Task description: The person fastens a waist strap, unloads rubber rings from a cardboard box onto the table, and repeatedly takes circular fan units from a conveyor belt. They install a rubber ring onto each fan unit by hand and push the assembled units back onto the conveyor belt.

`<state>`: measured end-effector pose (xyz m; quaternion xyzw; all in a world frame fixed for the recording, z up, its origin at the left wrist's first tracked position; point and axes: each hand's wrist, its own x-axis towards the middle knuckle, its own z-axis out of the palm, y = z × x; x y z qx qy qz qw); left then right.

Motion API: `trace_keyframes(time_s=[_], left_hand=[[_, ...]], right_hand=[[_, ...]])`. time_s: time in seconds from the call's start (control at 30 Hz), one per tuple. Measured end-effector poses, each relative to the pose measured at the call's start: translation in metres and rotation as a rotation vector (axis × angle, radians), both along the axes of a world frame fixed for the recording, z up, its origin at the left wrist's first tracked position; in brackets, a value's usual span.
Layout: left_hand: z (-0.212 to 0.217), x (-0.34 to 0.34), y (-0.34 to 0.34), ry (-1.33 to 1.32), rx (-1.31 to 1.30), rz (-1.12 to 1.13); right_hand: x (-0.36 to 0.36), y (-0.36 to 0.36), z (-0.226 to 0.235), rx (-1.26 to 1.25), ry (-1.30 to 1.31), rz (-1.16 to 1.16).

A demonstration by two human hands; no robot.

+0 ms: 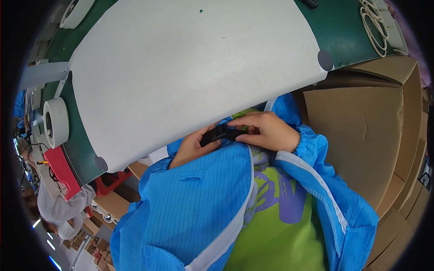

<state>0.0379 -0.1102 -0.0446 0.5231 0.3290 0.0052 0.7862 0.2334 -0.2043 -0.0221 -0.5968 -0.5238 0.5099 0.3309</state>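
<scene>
Close to my waist, just below the near edge of the table, a small black object with a dark band-like end lies between my two hands. Its exact kind is hard to make out. My left hand grips its left end, thumb along the lower side. On the other end, the fingers and thumb of my right hand pinch the dark band. Both wrists come out of a blue striped jacket, which hangs unzipped over a green shirt with a purple print.
A white sheet covers much of the green table, with grey discs at its corners. Right of me stands an open cardboard box. A pale cable coil, a white ring-shaped device and a red tray sit around the edges. A person in white is at the left.
</scene>
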Motion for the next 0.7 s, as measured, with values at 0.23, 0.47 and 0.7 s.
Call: trace_keyframes(time_s=[0.23,0.47,0.7], left_hand=[[0.009,0.002,0.003,0.137,0.124,-0.214],[0.006,-0.003,0.0,0.085,0.099,-0.143],[-0.005,0.005,-0.011,0.123,0.351,-0.093]], right_hand=[[0.008,-0.003,0.0,-0.035,-0.032,0.161],[0.011,-0.005,-0.001,-0.084,-0.027,0.155],[0.014,-0.006,-0.001,-0.046,-0.107,0.181]])
